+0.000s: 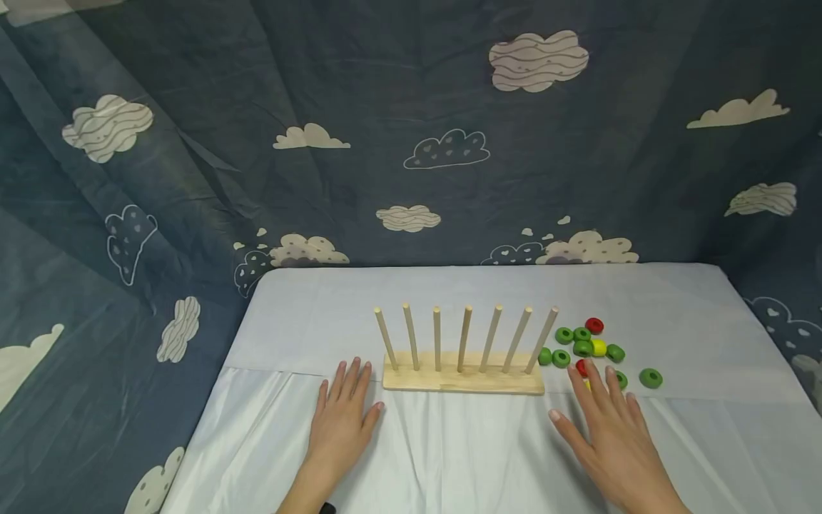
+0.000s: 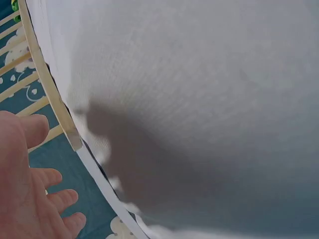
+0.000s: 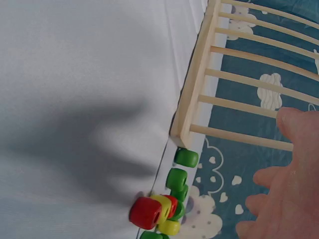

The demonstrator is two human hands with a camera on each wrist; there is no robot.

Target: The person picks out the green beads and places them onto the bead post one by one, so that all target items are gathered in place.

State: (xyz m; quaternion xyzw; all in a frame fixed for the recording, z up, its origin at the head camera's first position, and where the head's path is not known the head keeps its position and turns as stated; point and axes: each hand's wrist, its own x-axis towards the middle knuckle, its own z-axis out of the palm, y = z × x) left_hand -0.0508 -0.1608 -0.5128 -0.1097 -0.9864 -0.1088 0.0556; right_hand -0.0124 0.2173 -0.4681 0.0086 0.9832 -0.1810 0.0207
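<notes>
A wooden peg rack (image 1: 462, 382) with several upright dowels stands on the white-covered table. To its right lies a loose group of green beads (image 1: 651, 378), red beads (image 1: 594, 325) and yellow beads (image 1: 599, 348), with holes showing in several. My left hand (image 1: 340, 425), fingers spread and straight, is in front of the rack's left end and holds nothing. My right hand (image 1: 610, 446) is also spread with nothing in it, its fingertips overlapping the nearest beads in the head view. In the right wrist view a red bead (image 3: 144, 213) sits nearest the camera.
White cloth (image 1: 289, 300) covers the table, with a crease running across it and folds toward the front. Behind and to the left hangs a dark blue curtain (image 1: 385, 86) printed with clouds. The table's back edge meets this curtain.
</notes>
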